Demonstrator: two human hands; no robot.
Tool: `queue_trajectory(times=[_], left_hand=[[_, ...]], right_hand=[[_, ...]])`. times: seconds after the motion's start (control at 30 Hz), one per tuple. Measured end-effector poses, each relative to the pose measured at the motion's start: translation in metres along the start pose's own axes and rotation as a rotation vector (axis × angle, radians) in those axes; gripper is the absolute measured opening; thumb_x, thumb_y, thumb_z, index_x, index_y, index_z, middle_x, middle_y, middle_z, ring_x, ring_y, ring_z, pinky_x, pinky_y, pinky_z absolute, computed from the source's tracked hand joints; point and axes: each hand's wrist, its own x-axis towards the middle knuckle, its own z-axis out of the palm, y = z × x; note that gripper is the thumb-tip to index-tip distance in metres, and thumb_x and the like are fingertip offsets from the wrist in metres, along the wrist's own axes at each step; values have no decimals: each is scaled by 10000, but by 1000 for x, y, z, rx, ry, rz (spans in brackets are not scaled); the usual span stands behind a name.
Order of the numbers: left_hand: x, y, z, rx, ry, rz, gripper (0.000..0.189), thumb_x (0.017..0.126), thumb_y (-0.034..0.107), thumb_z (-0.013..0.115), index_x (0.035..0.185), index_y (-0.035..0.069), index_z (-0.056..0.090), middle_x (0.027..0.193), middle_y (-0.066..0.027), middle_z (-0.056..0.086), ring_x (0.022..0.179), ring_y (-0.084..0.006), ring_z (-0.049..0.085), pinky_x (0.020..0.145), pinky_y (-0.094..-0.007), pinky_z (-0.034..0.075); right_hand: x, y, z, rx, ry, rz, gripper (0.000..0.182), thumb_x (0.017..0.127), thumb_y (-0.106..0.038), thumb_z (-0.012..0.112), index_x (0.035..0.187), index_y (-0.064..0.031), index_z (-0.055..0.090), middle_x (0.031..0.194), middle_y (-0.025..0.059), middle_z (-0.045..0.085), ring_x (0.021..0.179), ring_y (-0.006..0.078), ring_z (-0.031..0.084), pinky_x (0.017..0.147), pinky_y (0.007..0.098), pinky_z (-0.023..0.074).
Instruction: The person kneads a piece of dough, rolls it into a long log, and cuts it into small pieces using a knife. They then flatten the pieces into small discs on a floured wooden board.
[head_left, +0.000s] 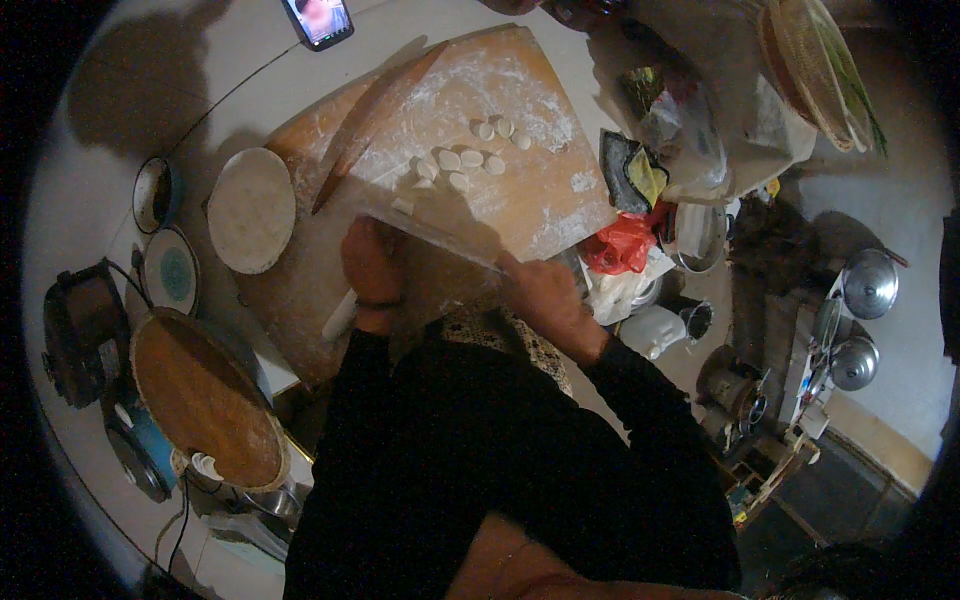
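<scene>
My right hand (544, 304) grips the handle of a broad-bladed kitchen knife (442, 238), its blade slanting across the near part of a floured wooden board (525, 202). At the blade's far end is my left hand (370, 262), fingers curled; whatever lies beneath them is hidden. One cut dough piece (403, 205) rests just beyond the blade. Farther up the board sit several small dough pieces (459, 161), loosely grouped and apart from both hands. A pale rolling pin (341, 316) shows partly beside my left wrist.
On the left are a round pale disc (252, 210), bowls (171, 270) and a round tray (210, 397) with a few dumplings (206, 466). A lit phone (321, 19) lies at the back. To the right are a red plastic bag (619, 244), a white jug (652, 330) and pot lids (870, 285).
</scene>
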Motion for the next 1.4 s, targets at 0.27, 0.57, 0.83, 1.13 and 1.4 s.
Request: queue_trajectory(times=[0.27,0.57,0.83,1.13,1.4], left_hand=[[-14,4,-14,44,115,141,341,820,279,648,1025,16,577,940,-186,562,879,-389,548,733,-481,434],[-13,15,-1,173,69,214,383,735,139,656,1089,24,563,928,-204,551,784,-412,537,620,-503,421],[-16,17,-1,122,110,251,382,780,160,611,1133,30,542,909,-201,535,762,-418,520,622,-510,413],[-21,22,-14,159,89,-43,286,814,219,627,1019,21,596,948,-180,584,875,-396,560,736,-474,437],[-15,12,-25,101,38,-1,223,721,134,694,855,48,538,842,-147,551,785,-384,538,669,-476,417]], right_hand=[[31,5,20,92,13,-21,205,863,-210,570,1048,-122,575,672,144,649,637,359,661,560,503,503],[-9,-2,-8,24,-21,-79,257,844,-194,578,1077,-88,561,631,147,637,566,345,647,480,474,490],[-12,-5,4,-17,-65,-4,214,831,-163,580,1033,-92,570,662,150,645,597,333,660,493,468,498],[4,-2,18,68,-23,8,216,828,-182,582,1027,-97,580,712,143,670,628,322,681,520,465,525],[-11,-7,4,62,42,-98,201,836,-148,571,1032,-107,583,593,153,608,545,360,629,462,482,469]])
